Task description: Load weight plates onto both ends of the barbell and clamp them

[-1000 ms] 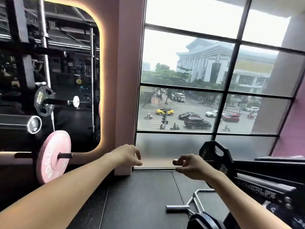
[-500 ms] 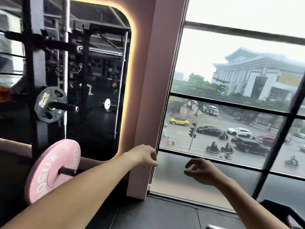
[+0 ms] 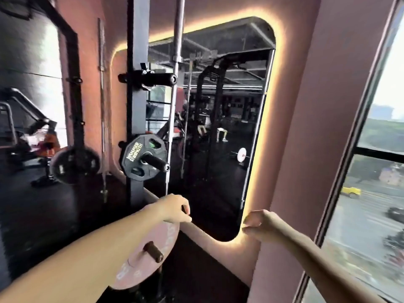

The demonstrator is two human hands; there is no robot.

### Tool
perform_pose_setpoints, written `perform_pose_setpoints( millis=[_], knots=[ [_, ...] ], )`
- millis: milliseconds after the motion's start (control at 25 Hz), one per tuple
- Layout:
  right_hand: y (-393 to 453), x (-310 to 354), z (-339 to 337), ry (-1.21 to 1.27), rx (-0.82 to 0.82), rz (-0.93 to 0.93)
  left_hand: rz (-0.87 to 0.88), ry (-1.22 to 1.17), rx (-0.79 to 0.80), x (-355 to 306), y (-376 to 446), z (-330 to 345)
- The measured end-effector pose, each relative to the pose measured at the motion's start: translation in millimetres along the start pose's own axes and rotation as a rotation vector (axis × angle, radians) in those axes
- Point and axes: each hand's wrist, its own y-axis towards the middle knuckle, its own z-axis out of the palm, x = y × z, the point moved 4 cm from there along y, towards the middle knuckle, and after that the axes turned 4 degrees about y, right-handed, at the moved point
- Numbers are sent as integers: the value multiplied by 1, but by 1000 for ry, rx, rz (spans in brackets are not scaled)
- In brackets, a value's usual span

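A pink weight plate (image 3: 150, 254) hangs on a storage peg low at the centre, partly behind my left forearm. Above it a small black plate (image 3: 143, 159) sits on another peg of the dark rack upright (image 3: 135, 106). A larger black plate (image 3: 74, 164) hangs further left, blurred. My left hand (image 3: 175, 207) hovers just above the pink plate's top edge, fingers curled, holding nothing. My right hand (image 3: 260, 224) is out to the right in front of the mirror's lit corner, fingers loosely curled and empty. No barbell sleeve or clamp shows.
A tall mirror (image 3: 218, 127) with a glowing rim reflects the gym behind. A steel bar (image 3: 177, 62) stands upright next to the rack. A pink wall pillar (image 3: 306, 149) and a window (image 3: 376, 193) fill the right side. Machines stand at far left.
The view has swung left, from the window to the rack and mirror. The pink plate now lies under my left hand. Both hands stay raised and empty.
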Motion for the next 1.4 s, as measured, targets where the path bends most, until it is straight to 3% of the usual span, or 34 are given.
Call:
perform_pose_setpoints(
  millis=[320,760,960,1200,1400],
  knots=[
    [179,90,24,-4,140,-294,-334,-42,-221,98,42,-43],
    [362,256,38,15,-70,-617,-575,-98,-599,261,117,-112],
    [416,303,51,37,-43,-758,-599,-132,-460,294,165,-104],
    [461,325,64,-19,3,-863,-582,-59,-409,303,175,-115],
    [500,310,62,-103,51,-732,-508,193,-327,278,201,-160]
  ],
)
